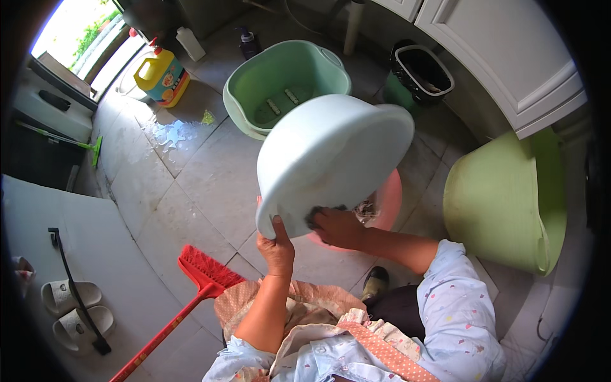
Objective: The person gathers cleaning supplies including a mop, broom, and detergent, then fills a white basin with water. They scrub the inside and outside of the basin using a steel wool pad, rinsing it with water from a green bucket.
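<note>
A large white plastic basin [329,153] is tipped on its side in front of me, its hollow turned partly towards me. My left hand [277,243] grips its near left rim, thumb on the inside. My right hand [336,228] presses a dark scrubbing pad [315,217] against the inner wall near the lower edge; the pad is mostly covered by the fingers. Below and behind the white basin stands a pink basin [394,200], partly hidden, with water and something dark and blurred in it.
A green tub [286,57] stands beyond, near a yellow detergent jug [164,79] and a lined trash bin [422,71]. At right leans a lime-green bucket [491,200]. A red broom [210,272] lies left of my knees; slippers [76,310] are farther left. Water wets the tiles [172,133].
</note>
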`<act>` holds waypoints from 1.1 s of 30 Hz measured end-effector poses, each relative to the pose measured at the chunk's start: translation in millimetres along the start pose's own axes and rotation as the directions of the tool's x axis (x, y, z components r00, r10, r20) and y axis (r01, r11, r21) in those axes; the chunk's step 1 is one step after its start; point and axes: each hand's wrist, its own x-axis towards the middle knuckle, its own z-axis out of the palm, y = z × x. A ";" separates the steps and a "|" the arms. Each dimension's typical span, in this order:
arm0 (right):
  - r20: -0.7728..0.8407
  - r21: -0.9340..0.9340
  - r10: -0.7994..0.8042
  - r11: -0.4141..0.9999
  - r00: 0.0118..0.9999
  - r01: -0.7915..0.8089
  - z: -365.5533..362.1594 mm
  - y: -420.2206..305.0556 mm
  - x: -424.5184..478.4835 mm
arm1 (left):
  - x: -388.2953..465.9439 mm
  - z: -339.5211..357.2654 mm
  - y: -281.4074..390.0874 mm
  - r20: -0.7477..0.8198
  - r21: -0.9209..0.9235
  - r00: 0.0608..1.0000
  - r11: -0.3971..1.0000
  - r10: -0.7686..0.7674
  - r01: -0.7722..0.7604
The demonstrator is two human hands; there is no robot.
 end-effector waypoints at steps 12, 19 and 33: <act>-0.143 0.922 0.585 0.372 0.798 -0.108 -4.4 137.8 -25.7 | 21.7 -12.0 40.1 0.071 -0.030 0.883 0.886 0.464 -0.463; -0.248 0.901 0.646 0.428 0.722 -0.074 -63.8 145.8 -52.2 | 21.2 -14.0 49.5 0.215 -0.685 0.977 0.714 0.007 0.146; -0.275 0.308 0.055 0.951 0.960 0.034 8.5 140.8 -7.6 | 58.2 -101.3 29.5 0.420 -0.740 0.758 0.295 -0.500 0.605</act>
